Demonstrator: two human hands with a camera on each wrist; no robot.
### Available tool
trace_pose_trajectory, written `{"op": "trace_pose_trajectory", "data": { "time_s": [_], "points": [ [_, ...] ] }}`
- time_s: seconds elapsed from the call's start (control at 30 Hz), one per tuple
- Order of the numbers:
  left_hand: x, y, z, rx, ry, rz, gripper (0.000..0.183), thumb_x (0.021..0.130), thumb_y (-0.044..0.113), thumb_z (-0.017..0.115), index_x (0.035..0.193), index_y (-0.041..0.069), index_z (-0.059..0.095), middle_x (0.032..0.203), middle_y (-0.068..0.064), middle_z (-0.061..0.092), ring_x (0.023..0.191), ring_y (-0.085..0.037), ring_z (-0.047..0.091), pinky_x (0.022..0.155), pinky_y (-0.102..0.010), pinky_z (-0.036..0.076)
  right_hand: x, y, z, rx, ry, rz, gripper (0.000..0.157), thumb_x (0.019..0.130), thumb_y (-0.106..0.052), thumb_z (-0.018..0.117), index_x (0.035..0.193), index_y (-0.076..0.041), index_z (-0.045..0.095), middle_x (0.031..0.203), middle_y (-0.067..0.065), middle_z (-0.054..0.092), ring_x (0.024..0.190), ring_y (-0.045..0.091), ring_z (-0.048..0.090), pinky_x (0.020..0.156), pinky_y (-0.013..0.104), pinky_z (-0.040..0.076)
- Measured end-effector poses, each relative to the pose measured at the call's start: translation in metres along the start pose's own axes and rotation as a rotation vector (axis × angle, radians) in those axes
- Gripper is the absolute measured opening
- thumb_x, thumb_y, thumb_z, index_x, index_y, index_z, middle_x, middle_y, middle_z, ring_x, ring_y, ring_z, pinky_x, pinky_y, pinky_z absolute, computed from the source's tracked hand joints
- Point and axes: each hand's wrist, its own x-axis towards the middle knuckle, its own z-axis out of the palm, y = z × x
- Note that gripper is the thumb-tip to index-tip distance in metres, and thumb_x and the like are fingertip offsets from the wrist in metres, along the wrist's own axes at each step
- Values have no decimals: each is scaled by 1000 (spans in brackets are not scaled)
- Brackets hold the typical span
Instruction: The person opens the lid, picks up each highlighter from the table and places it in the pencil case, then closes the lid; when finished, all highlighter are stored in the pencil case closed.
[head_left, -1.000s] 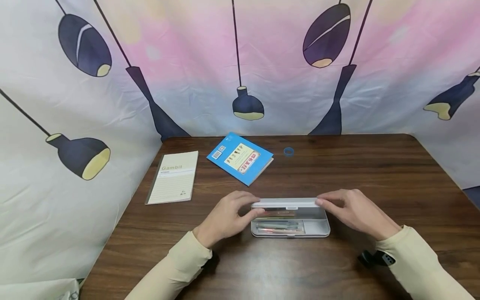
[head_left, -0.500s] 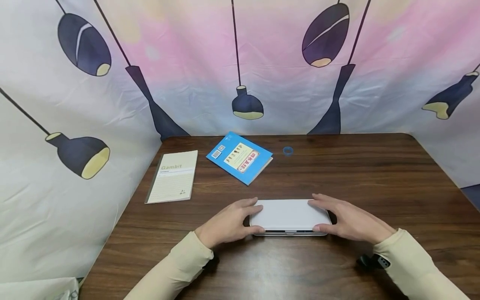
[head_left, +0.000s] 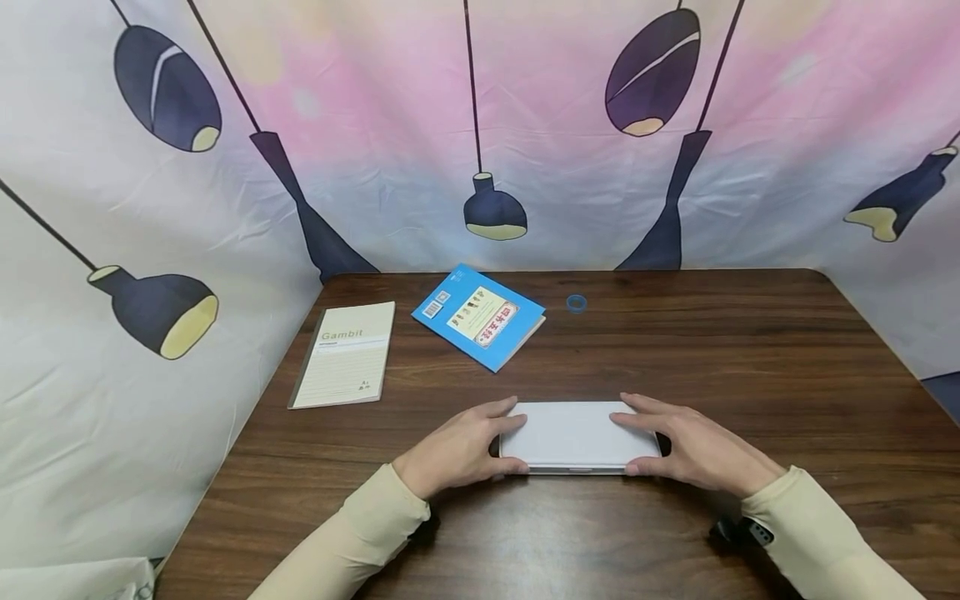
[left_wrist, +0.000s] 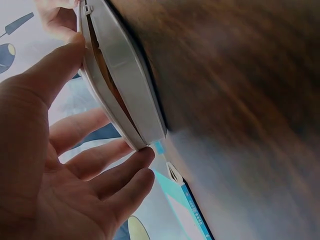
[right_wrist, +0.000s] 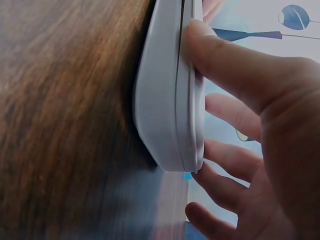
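A white pencil case [head_left: 567, 435] lies on the table with its lid down over its contents. My left hand [head_left: 467, 446] holds its left end, thumb at the front edge and fingers spread over the top toward the back. At the right end my right hand [head_left: 690, 439] holds it the same way. In the left wrist view, a thin dark gap runs between the lid [left_wrist: 107, 95] and the base, narrowing toward the corner. The right wrist view shows a narrow seam beside the right thumb [right_wrist: 220, 52].
A cream notebook [head_left: 345, 354] lies at the left of the brown table [head_left: 750, 350]. Behind the case rests a blue booklet [head_left: 480, 317], with a small blue ring [head_left: 576, 303] to its right. A printed curtain [head_left: 570, 125] hangs behind the table.
The pencil case's lid has swung down toward me, from raised with pens showing to lying over the base. Both hands have come down with it, thumbs now at the front edge.
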Motion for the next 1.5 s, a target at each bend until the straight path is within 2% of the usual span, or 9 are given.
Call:
{"op": "trace_pose_trajectory", "data": {
  "time_s": [0.37,0.67,1.2,1.33,1.5],
  "points": [
    [-3,5,2,-4,19,2,67,85,50,75,136,9,62,150,-17,47,134,-25,51,106,-36,47,-7,-2,1,4,13,-8,69,86,-60,67,142,-22,58,156,6,42,139,29,44,103,49,47],
    [-7,5,1,-45,16,-32,66,84,48,77,136,10,63,151,-15,46,134,-24,51,106,-35,47,-7,-4,3,12,24,-37,69,85,-58,68,142,-20,58,156,6,41,141,29,42,104,49,45],
    [-7,3,3,-41,4,-45,67,86,49,75,139,11,60,154,-14,43,136,-24,49,107,-35,46,-4,-1,5,-27,16,-38,69,86,-63,64,143,-24,56,157,4,40,141,27,42,103,48,47],
    [-7,3,2,-34,-5,-38,67,86,48,75,140,12,59,155,-14,42,137,-24,47,108,-36,45,-4,-1,5,-29,7,-35,69,88,-63,62,145,-25,54,158,4,38,142,27,41,104,49,46],
    [-6,2,1,-50,-9,-35,67,89,49,72,143,14,56,156,-14,40,140,-25,44,111,-37,42,-4,3,7,28,4,-16,66,94,-58,58,151,-27,46,161,5,33,146,30,34,106,54,42]
  ]
}}
